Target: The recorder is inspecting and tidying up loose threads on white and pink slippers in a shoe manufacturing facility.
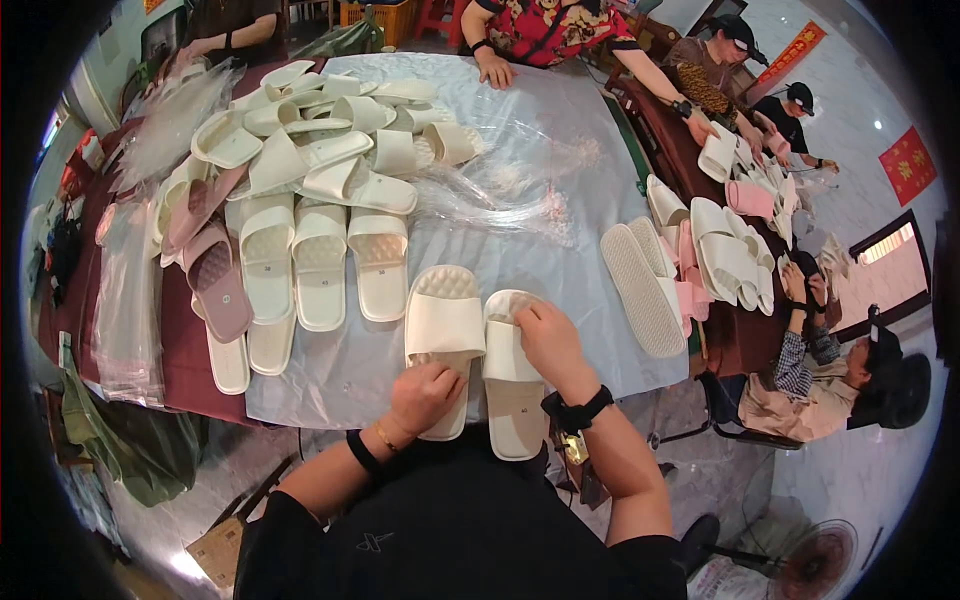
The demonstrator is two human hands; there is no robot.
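Note:
Two cream slippers lie side by side at the table's near edge, toes pointing away from me. My left hand (428,398) is closed at the foot opening of the left slipper (445,325), its fingertips tucked by the strap's rear edge. At the toe end of the right slipper (515,420), my right hand (552,345) grips the front rim, its fingers partly hidden in the toe opening. Beyond them, a row of cream slippers (320,268) stands at the front of a large pile (300,130). A mauve slipper (216,280) leans among them at the left.
Clear plastic bags are spread over the table (515,190), with more bags stacked (130,300) at its left edge. White and pink slippers (730,250) cover the right side. A person in a red patterned shirt (550,35) leans at the far edge; others work along the right.

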